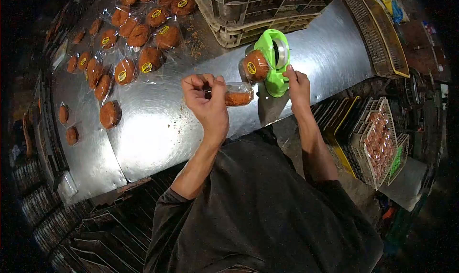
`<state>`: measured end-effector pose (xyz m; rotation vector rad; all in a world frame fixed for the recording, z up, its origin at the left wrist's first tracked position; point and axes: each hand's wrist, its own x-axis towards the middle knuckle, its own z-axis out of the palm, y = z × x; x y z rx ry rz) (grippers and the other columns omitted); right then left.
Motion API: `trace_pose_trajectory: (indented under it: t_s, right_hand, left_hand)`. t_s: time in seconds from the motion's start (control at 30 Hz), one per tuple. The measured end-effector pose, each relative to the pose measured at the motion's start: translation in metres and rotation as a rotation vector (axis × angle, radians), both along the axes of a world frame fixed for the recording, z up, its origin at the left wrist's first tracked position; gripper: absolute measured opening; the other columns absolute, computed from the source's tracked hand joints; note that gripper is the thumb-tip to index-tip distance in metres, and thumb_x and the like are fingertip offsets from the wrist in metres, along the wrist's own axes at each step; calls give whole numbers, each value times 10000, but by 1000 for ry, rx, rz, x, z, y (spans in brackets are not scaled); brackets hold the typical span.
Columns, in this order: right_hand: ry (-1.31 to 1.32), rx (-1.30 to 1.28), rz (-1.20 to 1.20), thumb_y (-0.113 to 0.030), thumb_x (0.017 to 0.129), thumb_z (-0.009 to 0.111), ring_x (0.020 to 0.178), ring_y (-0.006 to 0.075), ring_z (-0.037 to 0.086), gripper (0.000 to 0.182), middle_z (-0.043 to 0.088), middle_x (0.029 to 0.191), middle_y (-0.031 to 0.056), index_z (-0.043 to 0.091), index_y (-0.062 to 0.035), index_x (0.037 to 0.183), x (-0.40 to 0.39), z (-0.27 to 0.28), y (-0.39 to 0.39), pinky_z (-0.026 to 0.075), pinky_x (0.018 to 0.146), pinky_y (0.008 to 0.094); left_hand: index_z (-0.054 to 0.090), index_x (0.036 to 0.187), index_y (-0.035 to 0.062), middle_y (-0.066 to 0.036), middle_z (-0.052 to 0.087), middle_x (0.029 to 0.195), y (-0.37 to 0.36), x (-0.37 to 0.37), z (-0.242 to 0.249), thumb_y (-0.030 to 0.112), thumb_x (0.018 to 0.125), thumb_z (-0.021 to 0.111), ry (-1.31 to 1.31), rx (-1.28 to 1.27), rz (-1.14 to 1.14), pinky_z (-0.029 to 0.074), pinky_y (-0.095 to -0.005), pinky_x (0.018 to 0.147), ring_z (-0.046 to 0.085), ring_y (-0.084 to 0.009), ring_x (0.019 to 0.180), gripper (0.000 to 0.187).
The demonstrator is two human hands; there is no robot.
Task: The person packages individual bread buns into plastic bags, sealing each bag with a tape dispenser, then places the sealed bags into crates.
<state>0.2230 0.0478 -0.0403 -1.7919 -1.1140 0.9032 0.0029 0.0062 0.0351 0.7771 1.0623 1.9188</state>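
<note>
My left hand (pixel 208 100) is closed in a pinch on the gathered end of a clear plastic bag with a crumb-coated brown bun (pixel 238 99) inside. The bun hangs just right of the fingers, over the metal table. My right hand (pixel 299 89) is at the right side of a bright green tape dispenser (pixel 276 84), thumb and fingers closed against its edge. Whether a strip of tape is between them is too small to tell. Touching the dispenser's left side is another bagged bun (pixel 256 65) with a yellow label.
Several bagged brown buns (pixel 138 35) lie across the left of the metal table (pixel 158 144). At the back stands a dirty plastic crate (pixel 267 10); a yellow-rimmed crate (pixel 380 31) is at the right end. Below right, a white crate (pixel 380 144) holds wrapped items.
</note>
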Motion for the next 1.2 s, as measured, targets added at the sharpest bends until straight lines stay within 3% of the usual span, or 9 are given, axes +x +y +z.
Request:
trace_pose_trajectory:
  t_s: [0.1, 0.13, 0.27, 0.43, 0.6, 0.87, 0.9, 1.03, 1.2]
  right_hand:
    - [-109, 120, -36, -291, 890, 675, 846, 150, 530, 355, 613, 859, 105, 656, 57, 822, 4, -12, 21, 427, 768, 318]
    - [-214, 229, -30, -250, 840, 700, 831, 277, 585, 323, 600, 839, 168, 671, 67, 785, 2, -10, 29, 462, 734, 377]
    - [-327, 344, -18, -273, 843, 699, 839, 295, 584, 349, 605, 834, 175, 662, 64, 758, 3, 14, 0, 462, 746, 379]
    - [-432, 247, -12, -509, 794, 697, 943, 357, 594, 567, 613, 900, 216, 702, 58, 826, -2, 2, 15, 461, 861, 420]
    - [-196, 66, 16, -418, 776, 752, 887, 378, 610, 471, 615, 918, 234, 696, 49, 784, 7, -31, 26, 469, 833, 422]
    - [-457, 485, -66, -286, 774, 751, 856, 323, 599, 329, 630, 854, 188, 665, 29, 729, -1, 13, -13, 458, 775, 409]
    - [-468, 427, -40, -264, 837, 724, 719, 165, 575, 326, 624, 749, 85, 617, 41, 798, 8, 1, -33, 454, 704, 296]
    - [218, -128, -67, -226, 852, 675, 898, 231, 584, 270, 606, 903, 150, 705, 33, 784, -33, 4, -58, 454, 805, 347]
    - [95, 484, 207, -140, 851, 685, 919, 209, 553, 198, 558, 1036, 93, 642, 45, 907, -128, 87, -73, 457, 836, 324]
  left_hand:
    - [357, 893, 113, 0, 443, 811, -7, 3, -5, -80, 850, 608, 0, -22, -23, 370, -222, 715, 392, -71, 750, 320]
    - [358, 895, 113, 0, 445, 812, -7, 4, -5, -83, 851, 604, 11, -27, -21, 372, -222, 717, 396, -72, 751, 317]
    - [364, 897, 110, -1, 450, 817, -10, 7, -8, -87, 853, 593, 34, -60, -41, 376, -227, 725, 408, -74, 758, 305]
    - [373, 896, 106, 0, 448, 830, -20, 5, -10, -85, 848, 594, 58, -51, -96, 391, -240, 751, 412, -79, 770, 296]
    - [373, 893, 102, -10, 442, 835, -32, -7, -7, -93, 835, 584, 42, -72, -79, 405, -252, 780, 413, -93, 771, 294]
    - [370, 897, 97, -17, 453, 832, -26, -25, -17, -75, 837, 591, -23, -77, -93, 405, -251, 755, 434, -99, 777, 286]
    - [375, 892, 99, -21, 460, 843, -24, -25, -18, -80, 838, 582, -35, -80, -89, 411, -265, 775, 443, -110, 787, 279]
    - [391, 889, 95, -20, 477, 857, -19, -18, -27, -57, 842, 598, 9, -95, -112, 410, -256, 747, 451, -107, 784, 262]
    - [378, 902, 84, -13, 446, 828, 1, -9, -32, -48, 827, 592, -38, -130, -81, 399, -230, 698, 421, -86, 750, 263]
